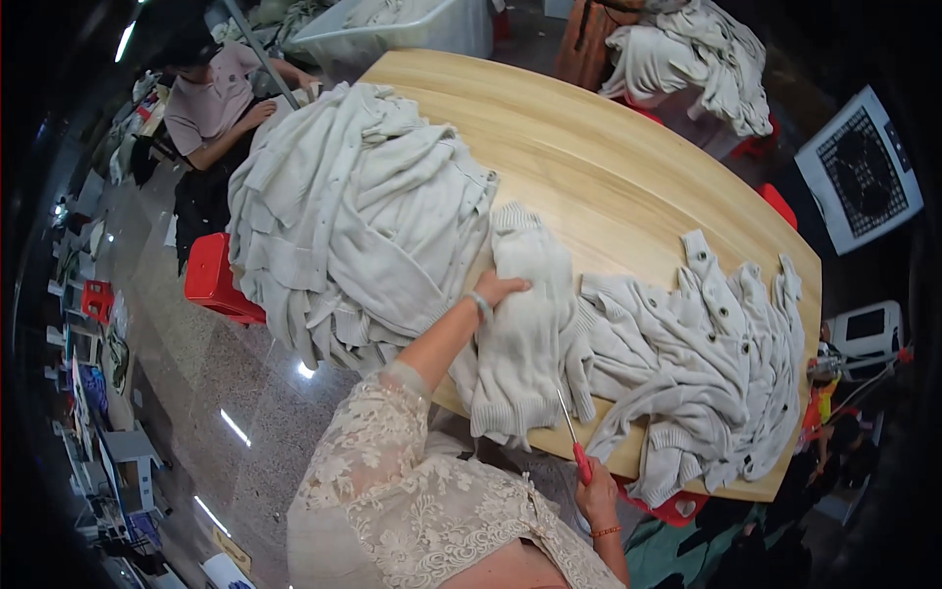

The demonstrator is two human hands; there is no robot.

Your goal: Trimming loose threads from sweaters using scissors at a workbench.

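Observation:
A pale grey ribbed-cuff knit garment [530,339] lies folded into a narrow bundle at the near edge of the wooden table. My left hand [498,288] grips its left side, the thumb lying on top and the other fingers partly hidden by the cloth. Below it, my right hand [596,494] is closed round the red handle of a thin metal-shafted tool [583,461]. The shaft points up and left, its tip at the garment's lower ribbed edge; whether it touches the knit I cannot tell.
A tall heap of grey cardigans [358,216] hangs over the table's left end by a red stool [218,280]. More buttoned cardigans [706,363] lie on the right. Beyond the table [589,147] are a plastic bin [392,39] and another clothes pile [692,59]. A seated person [216,103] works at far left.

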